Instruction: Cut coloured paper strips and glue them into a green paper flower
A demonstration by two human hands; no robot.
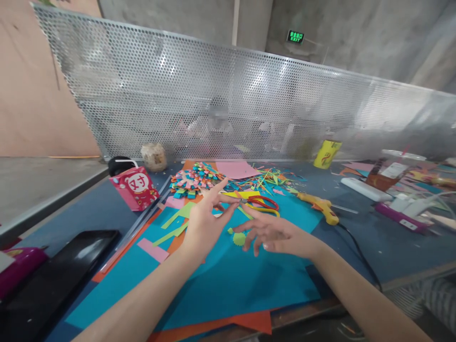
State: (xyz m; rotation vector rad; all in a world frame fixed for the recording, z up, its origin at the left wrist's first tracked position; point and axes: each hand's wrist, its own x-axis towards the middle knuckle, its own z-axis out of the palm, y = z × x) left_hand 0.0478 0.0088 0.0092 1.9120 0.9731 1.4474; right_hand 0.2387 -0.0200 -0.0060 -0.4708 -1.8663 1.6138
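My left hand hovers over a blue paper sheet, thumb and index finger pinched together; whatever is between them is too small to make out. My right hand has its fingers apart, with the index fingertip close to the left fingertips. Behind the fingertips lie scissors with red and yellow handles, their blades partly hidden. Beneath my right fingers rests a small scalloped green paper piece. Green strips and a pink strip lie left of my left hand.
Clusters of colourful fringed paper and cut scraps stand beyond. A yellow glue gun with a black cord lies right, near a power strip. A red drink carton and a black phone-like slab are left. A perforated metal screen borders the back.
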